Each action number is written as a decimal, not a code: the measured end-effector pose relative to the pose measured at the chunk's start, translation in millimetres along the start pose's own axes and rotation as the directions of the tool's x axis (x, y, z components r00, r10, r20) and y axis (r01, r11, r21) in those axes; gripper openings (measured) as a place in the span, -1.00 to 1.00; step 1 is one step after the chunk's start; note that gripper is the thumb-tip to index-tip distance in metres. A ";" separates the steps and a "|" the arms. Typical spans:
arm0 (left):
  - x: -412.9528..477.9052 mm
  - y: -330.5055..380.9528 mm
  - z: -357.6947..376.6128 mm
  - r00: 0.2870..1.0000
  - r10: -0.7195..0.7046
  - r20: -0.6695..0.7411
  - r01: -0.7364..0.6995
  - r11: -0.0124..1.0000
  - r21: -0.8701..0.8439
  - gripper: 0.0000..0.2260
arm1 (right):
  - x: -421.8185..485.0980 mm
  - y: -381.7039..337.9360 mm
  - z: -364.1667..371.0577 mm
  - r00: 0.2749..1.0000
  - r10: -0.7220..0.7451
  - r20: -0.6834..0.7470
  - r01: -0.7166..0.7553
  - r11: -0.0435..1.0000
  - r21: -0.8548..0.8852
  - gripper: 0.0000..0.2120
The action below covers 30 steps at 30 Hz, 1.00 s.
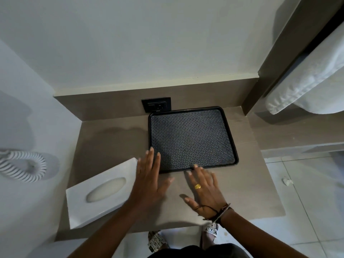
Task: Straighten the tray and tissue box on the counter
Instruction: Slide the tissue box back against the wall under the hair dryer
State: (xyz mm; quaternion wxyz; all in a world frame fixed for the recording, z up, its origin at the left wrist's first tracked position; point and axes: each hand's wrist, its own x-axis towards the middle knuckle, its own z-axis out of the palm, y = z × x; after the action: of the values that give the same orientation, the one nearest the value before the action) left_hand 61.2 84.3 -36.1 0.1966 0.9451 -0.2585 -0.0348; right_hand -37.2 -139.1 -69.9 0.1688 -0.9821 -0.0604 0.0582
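Note:
A black patterned tray (191,138) lies flat at the back of the grey counter (251,183), close to the back wall, empty. A white tissue box (100,192) with an oval slot sits at the counter's front left, turned at an angle. My left hand (149,177) is flat, fingers spread, fingertips over the tray's front left corner, its outer edge beside the box's right end. My right hand (204,189), wearing a gold ring, is spread on the counter with fingertips touching the tray's front rim. Neither hand holds anything.
A black wall socket (156,105) sits behind the tray. A coiled white cord (24,164) hangs on the left wall. White towels (307,75) hang at the upper right. Tiled floor with a small white scrap (287,181) lies to the right.

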 end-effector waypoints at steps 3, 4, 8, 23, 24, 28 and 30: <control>-11.7 -47.2 -31.2 0.996 0.011 0.083 -0.020 0.994 0.110 -0.09 | -0.2 -35.0 23.2 0.988 -0.102 0.119 0.104 0.994 -0.013 -0.23; -17.0 -66.3 -41.3 0.990 -0.013 0.142 -0.008 0.989 0.147 -0.02 | 3.0 -46.2 29.9 0.982 -0.118 0.150 0.122 0.992 -0.021 -0.23; -43.6 -136.8 -69.2 0.920 -0.155 0.359 0.071 0.969 0.237 0.25 | 20.3 -83.2 46.1 0.968 -0.100 0.231 0.120 0.990 -0.075 -0.15; -79.0 -188.0 -76.4 0.912 -0.187 0.366 0.108 0.968 0.226 0.30 | 39.9 -121.4 72.3 0.962 0.009 0.274 0.031 0.989 -0.141 0.05; -79.6 -188.3 -76.2 0.918 -0.198 0.343 0.127 0.968 0.219 0.29 | 39.8 -121.5 72.4 0.960 0.009 0.281 0.033 0.989 -0.144 0.04; -74.0 -188.6 -76.2 0.905 -0.386 0.179 0.358 0.918 0.170 0.29 | 39.6 -119.8 72.6 0.961 0.009 0.278 0.034 0.988 -0.150 0.00; -64.1 -189.5 -78.2 0.865 -0.493 0.097 0.477 0.866 0.151 0.28 | 40.5 -119.8 74.2 0.963 0.011 0.269 0.032 0.987 -0.157 0.00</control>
State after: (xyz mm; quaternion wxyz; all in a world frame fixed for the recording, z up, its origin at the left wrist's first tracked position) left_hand 108.9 293.6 -40.3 0.1059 0.9855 -0.0265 -0.1298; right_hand -19.2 2.7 -102.6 0.0800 -0.9751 -0.0925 0.1852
